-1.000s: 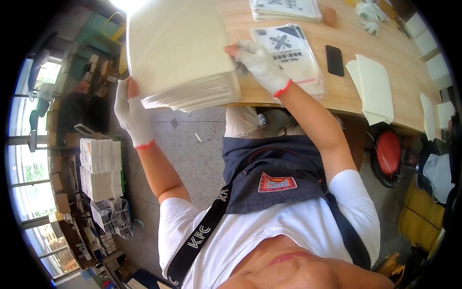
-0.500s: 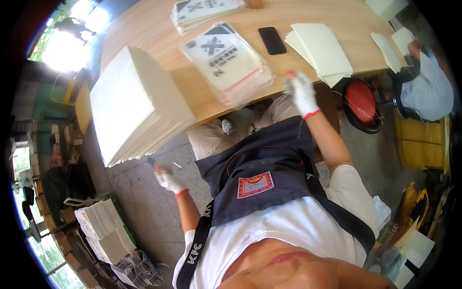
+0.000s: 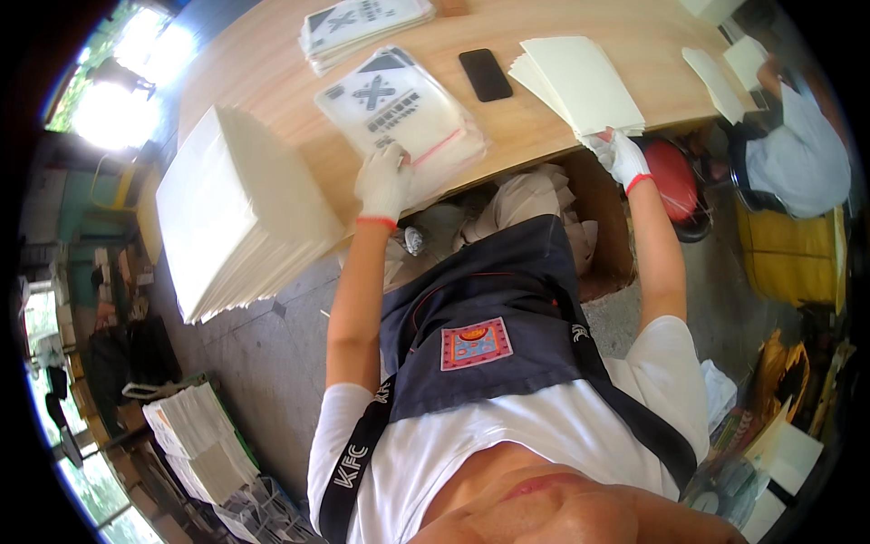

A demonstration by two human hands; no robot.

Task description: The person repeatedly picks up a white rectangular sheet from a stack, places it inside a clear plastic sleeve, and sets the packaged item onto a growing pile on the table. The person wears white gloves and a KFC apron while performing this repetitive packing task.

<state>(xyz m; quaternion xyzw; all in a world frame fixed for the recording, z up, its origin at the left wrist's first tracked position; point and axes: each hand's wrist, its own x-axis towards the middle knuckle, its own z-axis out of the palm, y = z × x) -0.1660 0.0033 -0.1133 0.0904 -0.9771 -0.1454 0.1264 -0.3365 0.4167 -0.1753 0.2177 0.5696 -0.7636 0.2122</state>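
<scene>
My left hand (image 3: 381, 184), in a white glove with a red cuff, lies on a pile of printed clear plastic bags (image 3: 449, 145). Its fingers are curled closed against the top bag. At the near edge of a small stack of white sheets (image 3: 580, 83), my right hand (image 3: 623, 161), gloved alike, pinches the near corner; how many sheets it grips cannot be made out. Beside my left arm rises a tall stack of white sheets (image 3: 208, 218), fanned along its side.
Farther back on the wooden table (image 3: 263, 54) lie a black phone (image 3: 486, 74) and another pile of printed bags (image 3: 362, 25). An open cardboard box (image 3: 609, 231) stands below the table edge. A red stool (image 3: 672, 181) and a seated person (image 3: 802, 154) are at the right.
My left hand has risen from beside the table onto the plastic bags. My right hand has moved right, from the table edge to the small stack of white sheets.
</scene>
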